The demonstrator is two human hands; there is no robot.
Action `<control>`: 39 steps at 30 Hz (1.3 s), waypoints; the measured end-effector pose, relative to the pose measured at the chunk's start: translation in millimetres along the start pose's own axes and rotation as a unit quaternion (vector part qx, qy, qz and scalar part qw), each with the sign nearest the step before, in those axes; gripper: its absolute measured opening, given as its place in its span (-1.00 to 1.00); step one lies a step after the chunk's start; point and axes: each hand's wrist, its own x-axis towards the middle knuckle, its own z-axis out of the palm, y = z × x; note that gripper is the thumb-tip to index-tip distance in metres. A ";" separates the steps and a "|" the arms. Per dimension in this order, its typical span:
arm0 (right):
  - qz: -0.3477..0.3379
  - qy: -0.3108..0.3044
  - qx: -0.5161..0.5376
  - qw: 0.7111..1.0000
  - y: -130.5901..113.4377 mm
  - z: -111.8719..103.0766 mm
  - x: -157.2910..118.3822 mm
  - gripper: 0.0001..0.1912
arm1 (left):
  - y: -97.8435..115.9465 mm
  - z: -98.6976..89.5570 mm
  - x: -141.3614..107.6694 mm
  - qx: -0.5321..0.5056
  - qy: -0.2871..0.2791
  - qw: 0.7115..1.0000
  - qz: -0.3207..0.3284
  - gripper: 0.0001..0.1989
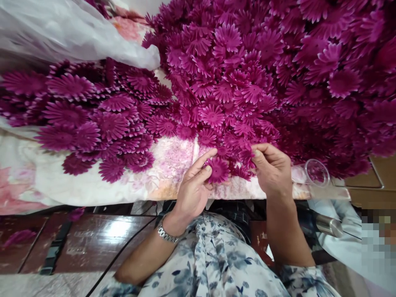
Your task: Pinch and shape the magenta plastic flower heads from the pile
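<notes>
Between the thumb and fingers of my left hand (195, 187) is a magenta artificial flower (218, 170), its round face turned up. My right hand (274, 169) pinches another magenta flower piece (246, 155) by its edge, just right of the first. Both hands are over the near edge of a table covered with a floral cloth (173, 159). Directly beyond my fingers rises a large heap of the same magenta flowers (235, 90), with pale petal tips.
Stacked magenta flowers (93, 119) lie at the left beside a white plastic bag (80, 33). A clear plastic cup (317, 172) lies by the right edge. Below the table's left side is a dark red bench (108, 235) with a black strap (55, 247).
</notes>
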 end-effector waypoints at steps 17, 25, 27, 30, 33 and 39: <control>-0.104 -0.162 -0.161 0.968 5.6 19.6 -28.4 -0.85 | -16.3 -9.1 7.7 0.285 0.066 0.943 0.159 -0.90; -0.006 -0.049 -0.089 0.995 23.5 19.1 -32.3 -0.83 | -14.0 -15.5 -0.1 0.257 0.005 0.955 0.144 -0.80; -0.002 -0.043 -0.097 0.994 24.2 18.5 -32.6 -0.79 | -11.2 -17.8 -1.8 0.269 0.023 0.949 0.166 -0.83; -0.028 -0.049 -0.124 0.991 22.3 17.8 -32.4 -0.77 | -4.4 -18.8 -4.3 0.323 0.034 0.920 0.220 -0.89; -0.075 -0.067 -0.148 0.984 19.4 17.1 -31.2 -0.77 | 2.1 -14.4 -5.1 0.400 0.003 0.883 0.245 -0.89; -0.067 -0.123 -0.101 0.985 20.3 14.5 -30.7 -0.69 | 0.9 -7.8 2.5 0.407 -0.061 0.889 0.203 -0.93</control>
